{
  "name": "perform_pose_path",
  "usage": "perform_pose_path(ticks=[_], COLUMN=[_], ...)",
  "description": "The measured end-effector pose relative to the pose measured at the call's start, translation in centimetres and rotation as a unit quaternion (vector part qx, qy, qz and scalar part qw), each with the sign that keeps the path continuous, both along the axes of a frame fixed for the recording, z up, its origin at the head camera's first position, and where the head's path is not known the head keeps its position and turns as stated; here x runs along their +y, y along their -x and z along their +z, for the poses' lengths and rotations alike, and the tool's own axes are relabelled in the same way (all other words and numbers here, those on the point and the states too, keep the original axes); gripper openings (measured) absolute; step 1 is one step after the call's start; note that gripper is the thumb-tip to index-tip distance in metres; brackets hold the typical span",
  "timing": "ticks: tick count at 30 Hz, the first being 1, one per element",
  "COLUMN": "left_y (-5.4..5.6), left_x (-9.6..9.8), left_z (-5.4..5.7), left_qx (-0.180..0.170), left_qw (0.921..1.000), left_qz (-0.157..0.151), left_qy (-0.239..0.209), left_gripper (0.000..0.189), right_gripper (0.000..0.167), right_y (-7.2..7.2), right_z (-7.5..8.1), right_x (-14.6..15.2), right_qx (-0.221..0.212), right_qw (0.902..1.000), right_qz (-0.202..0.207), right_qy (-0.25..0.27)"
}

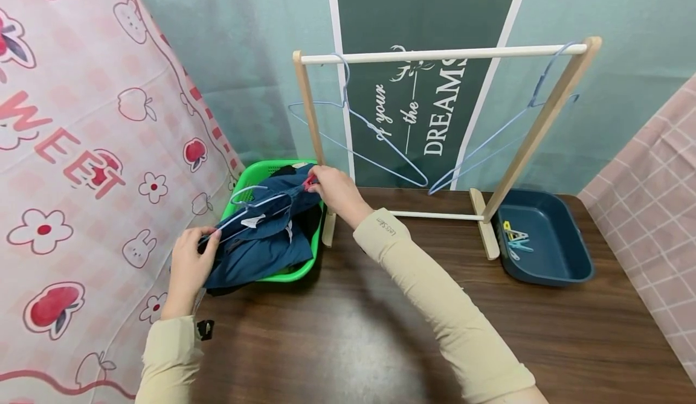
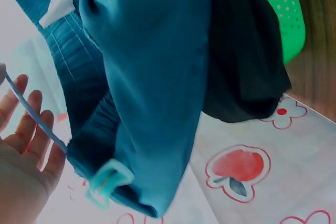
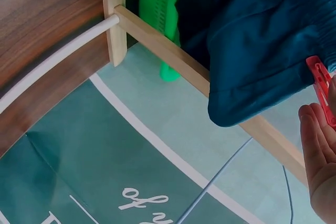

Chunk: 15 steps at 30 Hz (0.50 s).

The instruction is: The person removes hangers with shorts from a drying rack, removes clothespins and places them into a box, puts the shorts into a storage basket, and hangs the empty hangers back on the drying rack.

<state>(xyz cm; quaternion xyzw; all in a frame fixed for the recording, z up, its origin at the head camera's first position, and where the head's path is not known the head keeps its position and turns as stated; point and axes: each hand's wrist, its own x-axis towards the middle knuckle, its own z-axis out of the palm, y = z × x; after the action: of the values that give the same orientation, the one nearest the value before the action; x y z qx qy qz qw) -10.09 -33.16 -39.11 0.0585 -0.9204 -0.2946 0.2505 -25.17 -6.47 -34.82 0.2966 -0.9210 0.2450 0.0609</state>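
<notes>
Dark blue elastic-waist pants (image 1: 261, 256) lie over the green basket, with a white tag at the waistband. A light blue wire hanger (image 1: 247, 203) runs along the waistband, its hook pointing up. My left hand (image 1: 190, 262) pinches the hanger's left end between thumb and fingers. Beside it, a teal clothespin (image 2: 107, 182) is clipped on the waistband's left edge in the left wrist view. With its thumb and fingers, my right hand (image 1: 338, 191) pinches a red clothespin (image 3: 319, 82), whose jaws are at the waistband's right edge.
Black cloth (image 2: 241, 72) shows beneath the pants in the green basket (image 1: 296, 275). Right of it stands a rack (image 1: 443, 55) with two blue hangers (image 1: 380, 136) on its bar. A dark blue basin (image 1: 562, 235) with several clothespins (image 1: 519, 242) sits at the right.
</notes>
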Motion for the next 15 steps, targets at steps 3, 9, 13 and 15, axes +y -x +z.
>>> perform_pose_path(ticks=[3,9,13,15], left_y=[-0.4,-1.4,-1.5,-1.4], left_x=[-0.6,-1.8,-2.5,-2.7], left_z=[0.1,0.8,0.7,0.6], left_qx=[0.002,-0.045,-0.085,-0.111], left_qw=[0.9996,0.9947,0.9933,0.9915], left_qz=[0.022,0.077,0.067,0.055], left_qy=[-0.018,-0.052,-0.040,-0.037], left_gripper=[0.029,0.043,0.055,0.056], right_gripper=[0.030,0.029,0.030,0.029], right_y=[0.0,0.1,0.0,0.0], right_z=[-0.1,-0.1,0.0,-0.1], right_x=[-0.1,-0.1,-0.2,-0.2], right_qx=[-0.005,-0.015,-0.018,-0.021], right_qw=[1.0000,0.9997,0.9995,0.9993], right_qz=[-0.002,-0.013,-0.018,-0.019], right_qy=[0.006,0.016,0.021,0.024])
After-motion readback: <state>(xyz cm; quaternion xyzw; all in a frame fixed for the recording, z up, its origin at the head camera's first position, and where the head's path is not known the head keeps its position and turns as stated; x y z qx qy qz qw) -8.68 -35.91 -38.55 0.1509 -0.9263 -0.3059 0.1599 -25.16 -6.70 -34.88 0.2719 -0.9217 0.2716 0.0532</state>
